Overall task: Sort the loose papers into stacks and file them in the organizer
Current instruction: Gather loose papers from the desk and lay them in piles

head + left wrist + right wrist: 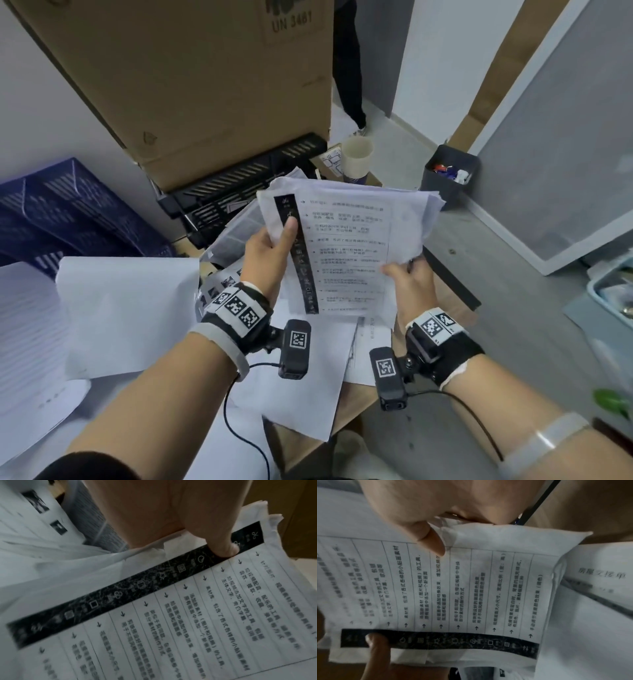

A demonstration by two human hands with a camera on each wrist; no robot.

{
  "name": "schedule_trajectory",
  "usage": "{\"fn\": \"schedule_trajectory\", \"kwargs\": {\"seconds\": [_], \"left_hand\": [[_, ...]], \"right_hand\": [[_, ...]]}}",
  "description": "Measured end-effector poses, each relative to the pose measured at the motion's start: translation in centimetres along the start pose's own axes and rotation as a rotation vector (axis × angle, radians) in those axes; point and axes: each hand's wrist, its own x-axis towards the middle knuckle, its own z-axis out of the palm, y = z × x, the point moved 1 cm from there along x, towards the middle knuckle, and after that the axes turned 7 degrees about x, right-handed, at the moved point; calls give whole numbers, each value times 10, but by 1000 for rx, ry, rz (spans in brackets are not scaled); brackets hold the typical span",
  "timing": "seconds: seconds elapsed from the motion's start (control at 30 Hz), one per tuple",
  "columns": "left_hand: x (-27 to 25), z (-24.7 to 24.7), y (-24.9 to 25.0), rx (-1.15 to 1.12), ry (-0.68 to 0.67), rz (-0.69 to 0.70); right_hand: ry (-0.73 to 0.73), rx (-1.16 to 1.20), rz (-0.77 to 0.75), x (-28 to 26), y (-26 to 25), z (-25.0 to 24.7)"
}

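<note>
Sheaf of printed papers [346,253], held up between both hands above the desk [356,401]. Left hand [270,253]: thumb pressed on the sheet's black strip. Right hand [409,284]: pinching the lower right edge. Loose sheets [130,308] spread beneath. Black organizer [239,185] behind, under a cardboard box [191,75]. Blue tray [68,212] left; grey bin [448,174] right.

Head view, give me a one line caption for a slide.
Both hands, left hand and right hand, hold a sheaf of printed papers above a paper-strewn desk near the black organizer.
</note>
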Motion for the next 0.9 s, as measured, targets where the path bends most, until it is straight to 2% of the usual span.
{"fn": "schedule_trajectory", "kwargs": {"seconds": [0.07, 0.1, 0.2, 0.3, 0.4, 0.43, 0.5, 0.57, 0.63, 0.77, 0.9], "left_hand": [[0, 2, -7, 2, -17, -30], [-2, 3, -14, 38, -36, -57], [-6, 7, -45, 207, -87, -125], [3, 14, -61, 272, -91, -117], [13, 26, -70, 367, -139, -111], [15, 30, -78, 460, -196, -129], [15, 43, -101, 711, -395, -182], [9, 56, -124, 1059, -597, -166], [0, 68, -135, 1333, -710, -136], [-10, 74, -145, 1523, -817, -153], [-10, 57, -152, 1634, -735, -177]], "right_hand": [[-2, 24, 52, 3, 4, -3], [-6, -37, 103, 4, 11, -6], [-93, -389, 205, 7, 30, -20], [-114, -543, 135, 15, 24, -37], [19, -691, 58, 32, 11, -66], [62, -763, 70, 37, 10, -77], [124, -883, 120, 44, 10, -100], [151, -954, 177, 46, 9, -119], [158, -1029, 211, 48, 7, -132], [128, -1109, 275, 54, 6, -142], [68, -1147, 308, 61, 12, -134]]}}
